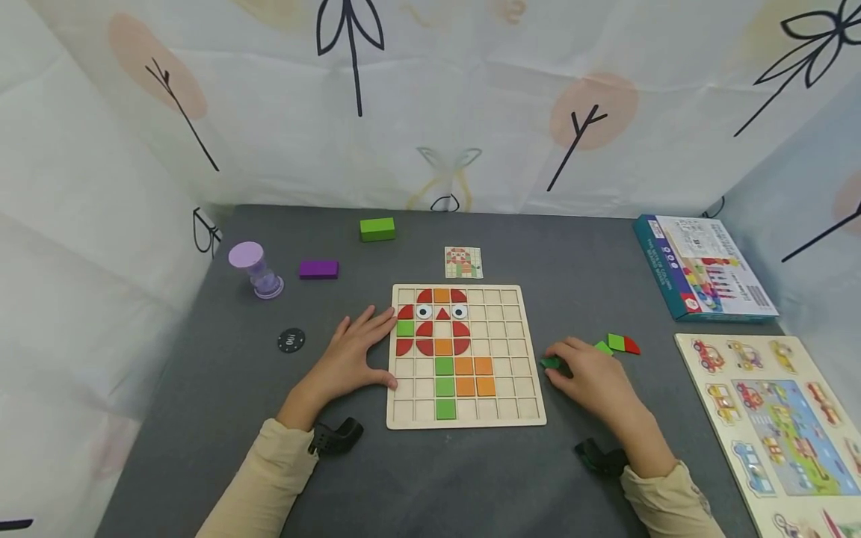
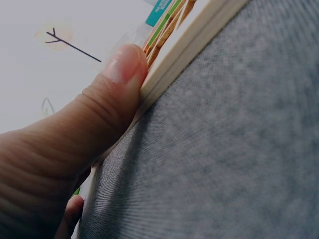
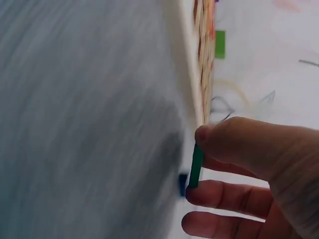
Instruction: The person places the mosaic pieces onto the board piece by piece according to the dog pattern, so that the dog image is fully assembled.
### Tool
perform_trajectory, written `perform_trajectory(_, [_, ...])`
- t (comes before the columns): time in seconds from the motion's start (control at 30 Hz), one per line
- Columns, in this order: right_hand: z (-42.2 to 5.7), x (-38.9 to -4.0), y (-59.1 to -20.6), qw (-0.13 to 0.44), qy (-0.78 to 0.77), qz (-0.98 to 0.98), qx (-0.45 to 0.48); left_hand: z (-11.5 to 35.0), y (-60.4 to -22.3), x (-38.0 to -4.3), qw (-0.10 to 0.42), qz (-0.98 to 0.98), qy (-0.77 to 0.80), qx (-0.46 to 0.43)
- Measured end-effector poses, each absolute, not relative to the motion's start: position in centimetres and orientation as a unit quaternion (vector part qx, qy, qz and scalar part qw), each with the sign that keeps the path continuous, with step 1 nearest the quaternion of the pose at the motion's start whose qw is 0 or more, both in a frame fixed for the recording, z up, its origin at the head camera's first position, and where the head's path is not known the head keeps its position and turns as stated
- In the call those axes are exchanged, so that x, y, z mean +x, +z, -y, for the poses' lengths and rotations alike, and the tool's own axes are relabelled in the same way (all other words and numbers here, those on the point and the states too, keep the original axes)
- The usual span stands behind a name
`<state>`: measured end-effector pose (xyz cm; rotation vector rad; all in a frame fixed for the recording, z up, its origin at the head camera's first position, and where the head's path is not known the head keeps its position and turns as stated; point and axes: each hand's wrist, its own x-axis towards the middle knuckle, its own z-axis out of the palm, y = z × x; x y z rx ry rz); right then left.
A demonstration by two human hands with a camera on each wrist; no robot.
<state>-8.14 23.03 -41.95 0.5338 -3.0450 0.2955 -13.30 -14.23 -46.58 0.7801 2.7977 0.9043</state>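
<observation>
A wooden grid board (image 1: 499,326) lies on the table, bearing red, orange and green pieces and two eye pieces (image 1: 424,312). Against its left edge rests my left hand (image 1: 353,355), fingers spread and thumb touching the side; the left wrist view shows this thumb (image 2: 117,82) on the board's edge. My right hand (image 1: 592,377), just right of the board, pinches a thin green tile (image 3: 196,167) between thumb and finger. Beside that hand's knuckles lie another green piece (image 1: 603,347), partly hidden, a green square (image 1: 615,342) and a red piece (image 1: 631,345).
Behind the board lies a small picture card (image 1: 463,263). A green block (image 1: 377,229), purple block (image 1: 319,270), purple hourglass-like timer (image 1: 258,273) and black disc (image 1: 291,341) sit to the left. At right are a box (image 1: 713,269) and a vehicle puzzle board (image 1: 723,448).
</observation>
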Motion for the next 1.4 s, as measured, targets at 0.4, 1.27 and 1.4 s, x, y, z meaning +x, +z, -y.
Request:
perform_trajectory(0.4, [-17.2, -8.7, -41.5, 0.017, 0.084, 0.982, 0.169, 14.1, -46.6, -13.4, 0.053, -0.92, 0.291, 0.257])
perform_trajectory(1.27, [-18.3, -8.6, -41.0, 0.017, 0.119, 0.982, 0.148, 14.2, -46.6, -13.3, 0.052, -0.92, 0.292, 0.255])
perform_trajectory(1.4, [-21.2, -8.8, -40.6, 0.039, 0.116, 0.986, 0.11, 14.2, -46.5, -13.3, 0.054, -0.919, 0.294, 0.256])
